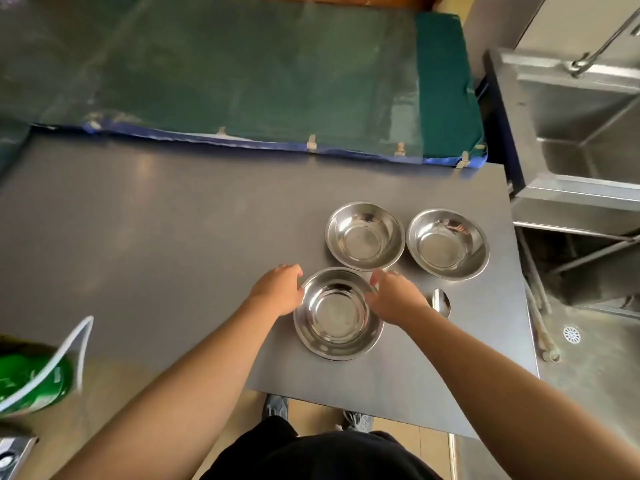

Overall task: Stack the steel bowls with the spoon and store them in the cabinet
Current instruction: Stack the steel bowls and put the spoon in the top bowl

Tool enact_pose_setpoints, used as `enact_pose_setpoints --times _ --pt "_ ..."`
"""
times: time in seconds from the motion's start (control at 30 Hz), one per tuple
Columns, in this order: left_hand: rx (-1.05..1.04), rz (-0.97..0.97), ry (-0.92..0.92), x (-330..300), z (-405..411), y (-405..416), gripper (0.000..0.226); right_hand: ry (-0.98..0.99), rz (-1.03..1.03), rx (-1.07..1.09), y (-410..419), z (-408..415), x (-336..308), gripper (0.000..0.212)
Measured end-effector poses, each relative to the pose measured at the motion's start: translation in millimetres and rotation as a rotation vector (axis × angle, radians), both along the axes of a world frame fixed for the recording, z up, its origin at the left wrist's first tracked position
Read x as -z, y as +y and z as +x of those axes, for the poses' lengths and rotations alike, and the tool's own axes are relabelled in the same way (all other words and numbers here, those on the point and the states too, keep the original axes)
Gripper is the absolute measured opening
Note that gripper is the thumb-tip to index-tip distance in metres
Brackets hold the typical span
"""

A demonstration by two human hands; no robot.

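Observation:
Three steel bowls stand on the grey table [173, 220]. The nearest bowl [337, 315] lies between my hands. My left hand [278, 289] touches its left rim, and my right hand [394, 296] rests against its right rim, fingers curled around the edge. Behind it sit a second bowl [365, 235] and, to the right, a third bowl [447, 244], both upright and empty. A steel spoon [441, 303] lies on the table just right of my right hand, its handle hidden under my wrist.
A steel sink unit [571, 133] stands to the right of the table. A green covered surface [242, 71] runs along the table's far side. A green and white object [38, 372] sits at the lower left. The table's near edge is close to my body.

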State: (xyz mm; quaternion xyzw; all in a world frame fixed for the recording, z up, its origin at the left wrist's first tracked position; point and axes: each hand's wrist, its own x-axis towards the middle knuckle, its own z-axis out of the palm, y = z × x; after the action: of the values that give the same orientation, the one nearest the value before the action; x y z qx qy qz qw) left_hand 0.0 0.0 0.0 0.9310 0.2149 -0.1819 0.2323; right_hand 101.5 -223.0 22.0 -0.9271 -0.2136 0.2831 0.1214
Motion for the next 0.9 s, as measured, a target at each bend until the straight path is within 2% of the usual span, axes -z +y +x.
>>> enact_pose_setpoints --times 0.3,0.5,0.6,0.9 --pt "-0.233 -0.061 0.036 11.4 -13.0 -25.2 0.029 0.126 0.074 0.131 -23.3 -10.2 21.8 0.031" --pt "-0.352 -0.149 0.014 15.4 -15.6 -30.7 0.031 0.194 0.124 0.233 -28.0 -16.1 24.8 0.046" --pt "-0.351 -0.171 0.000 14.8 -12.3 -28.3 0.030 0.216 0.120 0.267 -27.5 -16.6 24.3 0.047" --pt "-0.247 -0.177 -0.093 -8.3 21.9 2.4 0.018 0.205 0.205 0.450 -12.8 -10.9 -5.7 0.030"
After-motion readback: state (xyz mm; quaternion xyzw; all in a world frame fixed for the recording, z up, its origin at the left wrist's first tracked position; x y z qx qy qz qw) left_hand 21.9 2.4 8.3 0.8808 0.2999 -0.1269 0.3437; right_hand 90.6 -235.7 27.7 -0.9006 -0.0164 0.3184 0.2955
